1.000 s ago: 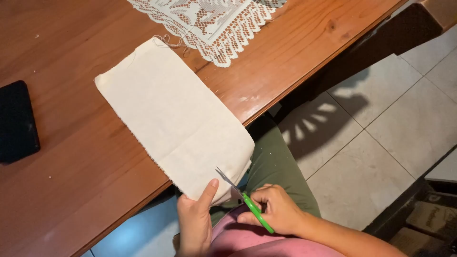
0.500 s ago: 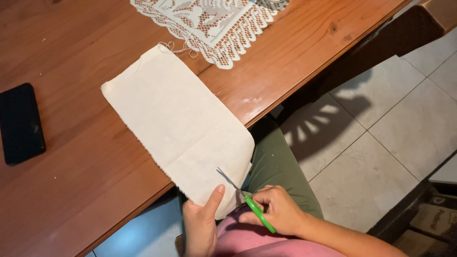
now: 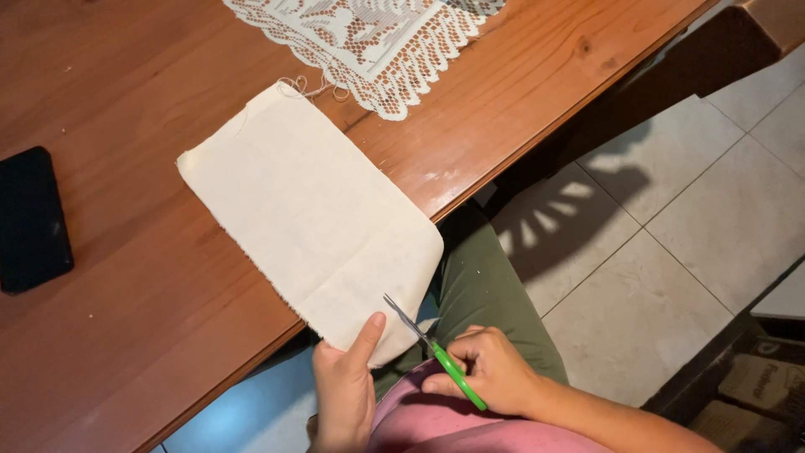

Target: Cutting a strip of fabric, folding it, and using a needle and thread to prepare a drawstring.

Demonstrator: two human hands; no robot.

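A cream cloth (image 3: 310,218), plain woven and roughly rectangular, lies aslant on a wooden table (image 3: 126,352), with its near end hanging over the table edge toward the person's lap. Its long left edge is frayed into tiny threads, and loose threads curl from the far corner. The near right corner is rounded.

The left hand (image 3: 345,387) grips the overhanging end of the cloth from below, thumb pressed flat on the top face near the edge, fingers hidden under the fabric. The right hand (image 3: 490,369) is curled tight around the scissors (image 3: 436,352), which have thin grey metal blades and slim bright green handles. The blades are open a little, their tips touching the cloth's near edge just right of the left thumb.

The table is reddish-brown, glossy, with visible grain and a knot near its far right edge. A lace runner (image 3: 369,42), off-white with an openwork net pattern and scalloped border, lies at the far side, its edge just beside the cloth's far corner. A flat black phone (image 3: 32,220) with rounded corners rests well to the left. Below the table are green trousers (image 3: 486,285), a pink shirt (image 3: 470,428) and pale square floor tiles (image 3: 662,252).
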